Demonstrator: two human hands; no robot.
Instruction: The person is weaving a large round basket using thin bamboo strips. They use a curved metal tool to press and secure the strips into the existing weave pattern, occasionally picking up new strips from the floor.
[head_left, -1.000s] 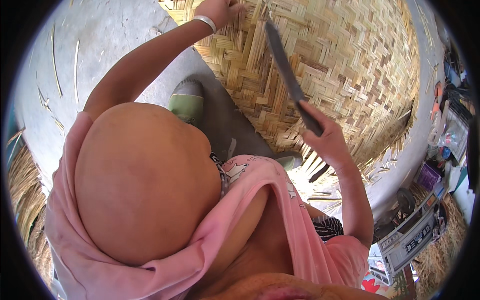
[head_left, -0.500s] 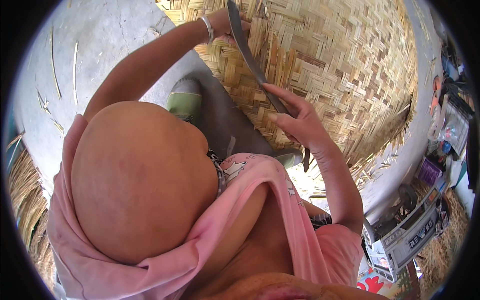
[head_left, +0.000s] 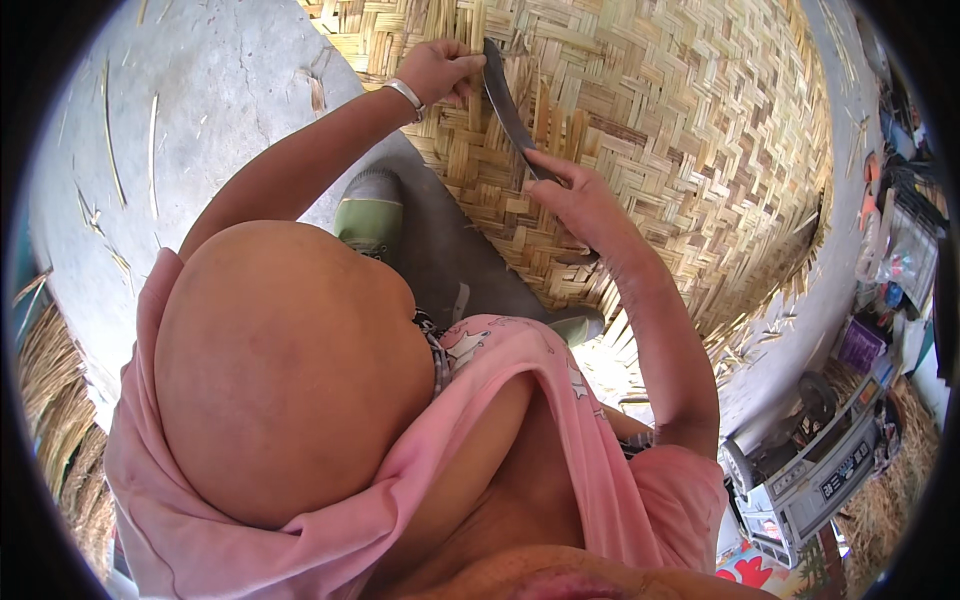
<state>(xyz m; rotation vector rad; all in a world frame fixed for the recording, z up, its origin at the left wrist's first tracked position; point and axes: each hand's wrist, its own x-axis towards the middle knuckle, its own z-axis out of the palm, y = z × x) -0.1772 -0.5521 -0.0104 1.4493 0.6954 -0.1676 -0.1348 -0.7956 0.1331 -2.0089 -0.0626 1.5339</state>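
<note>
Our pink head cloth (head_left: 300, 420) blocks the lower view. Our right hand (head_left: 580, 200) grips the knife (head_left: 508, 105) on the woven mat (head_left: 680, 150); our left hand (head_left: 440, 72) pinches a strip. The blade has swung nearer the left hand.

Grey labelled device (head_left: 815, 475) at lower right.

the right hand (head_left: 578, 200) grips the handle of a long dark knife (head_left: 507, 105) whose blade lies across the woven bamboo mat (head_left: 680, 130). the left hand (head_left: 440, 72), wearing a silver bracelet (head_left: 406, 95), presses the mat strips just beside the blade tip. a green boot (head_left: 372, 208) rests on the concrete floor (head_left: 200, 90).
</note>
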